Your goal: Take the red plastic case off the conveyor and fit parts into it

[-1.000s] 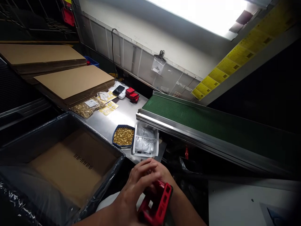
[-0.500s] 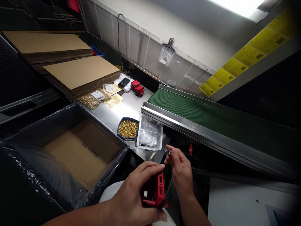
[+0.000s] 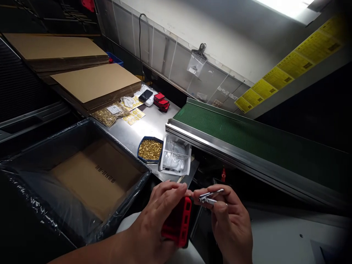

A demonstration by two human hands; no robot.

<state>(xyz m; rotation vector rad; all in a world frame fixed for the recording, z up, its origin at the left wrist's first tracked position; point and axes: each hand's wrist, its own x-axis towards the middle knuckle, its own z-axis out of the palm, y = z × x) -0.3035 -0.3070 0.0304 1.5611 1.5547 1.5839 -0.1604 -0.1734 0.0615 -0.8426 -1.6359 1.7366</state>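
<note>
My left hand [image 3: 154, 223] is wrapped around a red and black plastic case [image 3: 183, 223], whose red edge has rectangular slots and faces right. Part of the case is covered by my fingers. Just right of it, my right hand [image 3: 231, 220] pinches a shiny metal nail clipper [image 3: 210, 198] between thumb and fingers, its lever raised from the body. The clipper's jaw end points left, close to the fingertips of my left hand and the top of the case. Whether those fingertips touch the clipper, I cannot tell.
A blue tray of small brass-coloured parts [image 3: 150, 149] and a white bin of clear bags [image 3: 176, 156] stand on the metal table. A lined box [image 3: 110, 179] lies left; a green conveyor [image 3: 214, 126] runs right. Red cases [image 3: 161, 102] and cardboard stacks [image 3: 96, 82] sit farther back.
My right hand has turned and come lower, bringing the nail clipper beside my left fingertips; its lever now shows swung out. The case has tilted slightly in my left hand.
</note>
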